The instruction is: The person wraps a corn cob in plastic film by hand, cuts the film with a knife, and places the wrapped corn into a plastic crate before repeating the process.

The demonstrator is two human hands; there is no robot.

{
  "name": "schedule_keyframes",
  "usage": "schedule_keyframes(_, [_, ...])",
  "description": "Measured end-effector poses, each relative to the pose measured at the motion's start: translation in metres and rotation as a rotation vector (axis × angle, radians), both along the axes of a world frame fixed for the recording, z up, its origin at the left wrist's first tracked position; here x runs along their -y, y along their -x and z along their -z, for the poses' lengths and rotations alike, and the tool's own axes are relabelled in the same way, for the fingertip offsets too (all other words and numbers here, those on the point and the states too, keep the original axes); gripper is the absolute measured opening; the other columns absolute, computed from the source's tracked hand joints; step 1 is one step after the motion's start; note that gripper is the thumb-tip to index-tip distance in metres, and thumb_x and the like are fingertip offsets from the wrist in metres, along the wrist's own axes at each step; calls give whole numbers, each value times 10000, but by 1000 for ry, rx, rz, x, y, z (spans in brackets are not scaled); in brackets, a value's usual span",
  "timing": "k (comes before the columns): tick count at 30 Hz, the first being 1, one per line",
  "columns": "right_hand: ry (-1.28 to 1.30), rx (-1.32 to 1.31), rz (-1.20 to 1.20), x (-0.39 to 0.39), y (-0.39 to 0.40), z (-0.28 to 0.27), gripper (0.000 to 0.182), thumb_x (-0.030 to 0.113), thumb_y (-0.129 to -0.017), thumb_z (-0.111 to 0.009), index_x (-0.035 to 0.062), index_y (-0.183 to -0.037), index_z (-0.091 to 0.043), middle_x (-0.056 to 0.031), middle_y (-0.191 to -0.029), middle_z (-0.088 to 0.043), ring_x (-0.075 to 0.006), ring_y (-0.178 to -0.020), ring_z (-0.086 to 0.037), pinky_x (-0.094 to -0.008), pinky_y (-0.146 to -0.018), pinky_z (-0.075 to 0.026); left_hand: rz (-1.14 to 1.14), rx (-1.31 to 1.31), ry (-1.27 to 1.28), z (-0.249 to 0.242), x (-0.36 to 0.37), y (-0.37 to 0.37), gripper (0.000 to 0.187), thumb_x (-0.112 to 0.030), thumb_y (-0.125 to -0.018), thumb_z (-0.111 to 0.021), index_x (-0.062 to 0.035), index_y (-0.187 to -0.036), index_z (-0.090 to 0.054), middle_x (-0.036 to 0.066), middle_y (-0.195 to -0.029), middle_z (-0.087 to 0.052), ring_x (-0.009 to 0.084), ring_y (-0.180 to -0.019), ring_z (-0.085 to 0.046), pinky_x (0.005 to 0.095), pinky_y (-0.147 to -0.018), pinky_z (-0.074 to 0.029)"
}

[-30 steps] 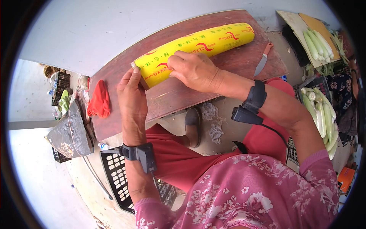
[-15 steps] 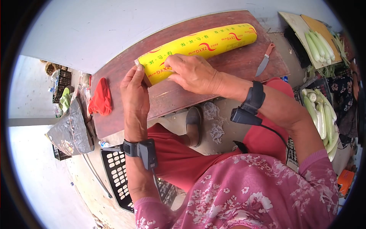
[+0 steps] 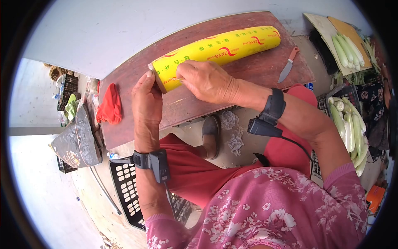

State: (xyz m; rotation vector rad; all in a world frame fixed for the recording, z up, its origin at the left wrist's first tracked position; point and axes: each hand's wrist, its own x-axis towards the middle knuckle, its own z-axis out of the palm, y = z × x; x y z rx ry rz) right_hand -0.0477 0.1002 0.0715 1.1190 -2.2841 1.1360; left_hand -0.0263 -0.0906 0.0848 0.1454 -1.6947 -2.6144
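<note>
A long yellow roll of cling film [image 3: 232, 43] with red and green print lies slantwise on the dark red wooden board [image 3: 265, 72]. My left hand [image 3: 147, 97] holds the roll's near left end, thumb on the rim and fingers partly hidden behind it. Over the printed surface close to that end, my right hand [image 3: 209, 81] is closed in a pinch, thumb against bent forefinger. What sits between those fingertips is too small to make out. A knife [image 3: 287, 66] with an orange-red handle rests on the board, past the roll's right end.
Red cloth [image 3: 110, 106] lies on the board's left side. Below it stands a black plastic crate [image 3: 124, 182]. To the right are pale green vegetables [image 3: 350, 124] in a crate and more stalks [image 3: 347, 50] on a panel. White scraps [image 3: 235, 133] litter the floor by my shoe [image 3: 211, 135].
My right hand has shifted slightly down and left along the roll's end, still pinched. The roll has turned a little, so its print sits differently. My left hand stays at the end.
</note>
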Motion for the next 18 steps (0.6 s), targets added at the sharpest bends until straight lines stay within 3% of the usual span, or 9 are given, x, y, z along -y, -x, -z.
schedule_keyframes(6, [-35, -57, 84, 7, -4, -5, 99, 111, -826, -618, 56, -874, -550, -127, -827, -582, -327, -755, -619, -411, -603, -506, -4, -18, 58, -1, -2, -2, 291, -160, -993, -446, 59, -1140, -567, 101, -1126, -618, 182, -1040, -581, 331, -964, -426])
schedule_keyframes(9, [-63, -100, 87, 9, -3, -5, 75, 94, -813, -612, 61, -852, -557, -117, -816, -574, -317, -718, -618, -402, -578, -506, -64, -32, 48, -1, -4, -2, 267, -148, -969, -518, 68, -1095, -611, 83, -1011, -649, 124, -893, -590, 254, -797, -453])
schedule_keyframes(12, [-72, -170, 42, 9, -3, -6, 65, 64, -795, -598, 55, -842, -554, -113, -787, -553, -317, -686, -610, -394, -570, -507, -29, -28, 81, -6, -5, -2, 268, -148, -968, -522, 65, -1100, -614, 60, -965, -642, 105, -843, -568, 236, -749, -435])
schedule_keyframes(18, [-93, -200, 1, 8, -6, -2, 68, 46, -774, -575, 40, -836, -546, -112, -788, -565, -313, -670, -628, -383, -575, -524, -16, -48, 165, -2, 1, -2, 256, -156, -965, -527, 50, -1067, -640, 42, -896, -643, 100, -798, -567, 241, -713, -443])
